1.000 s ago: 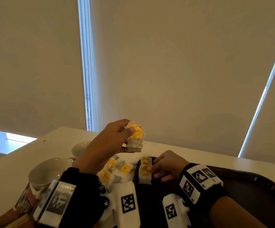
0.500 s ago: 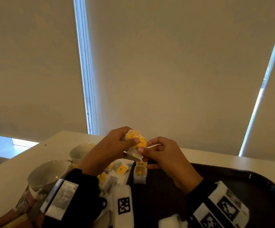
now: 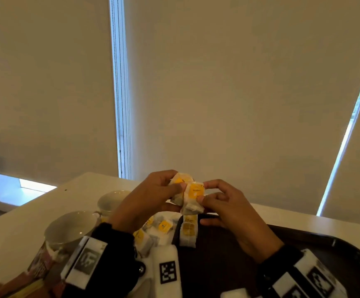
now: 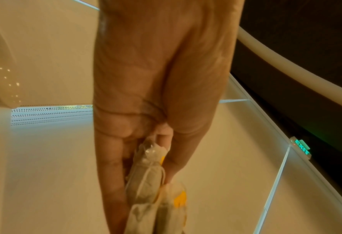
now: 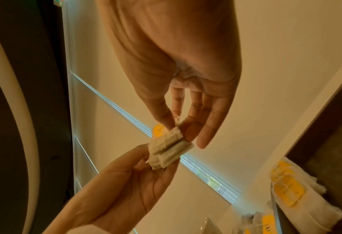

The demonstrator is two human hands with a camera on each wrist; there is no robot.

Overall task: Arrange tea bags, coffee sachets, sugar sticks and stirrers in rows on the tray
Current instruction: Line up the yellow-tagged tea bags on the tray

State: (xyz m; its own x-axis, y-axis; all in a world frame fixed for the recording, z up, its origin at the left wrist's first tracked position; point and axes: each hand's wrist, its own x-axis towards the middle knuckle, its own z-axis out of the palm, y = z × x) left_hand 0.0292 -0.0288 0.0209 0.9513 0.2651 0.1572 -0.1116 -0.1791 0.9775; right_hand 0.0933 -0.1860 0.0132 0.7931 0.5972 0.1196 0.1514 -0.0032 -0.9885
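**A:** Above the near-left corner of the tray, your two hands meet in the air. Your left hand has its thumb and fingers curled round a small bunch of tea bags, the yellow tags facing you.

**B:** And the right one?

**A:** Your right hand pinches the front tea bag of that bunch between thumb and forefinger, with the other fingers loosely spread. From the right wrist, the folded paper ends of the bags sit between the two sets of fingertips, so both hands touch the same bunch.

**B:** How many bags are in it?

**A:** Two yellow tags show for certain in the head view; beyond that you cannot tell.

**B:** What lies under your hands?

**A:** Just below your right hand, a short stack of tea bags lies on the tray at its left edge. Below your left hand, off the tray, more loose bags lie heaped on the tabletop. Further to the left of that hand stand two pale cups, one behind the other, and some reddish packets lie at the near edge, too blurred to read.
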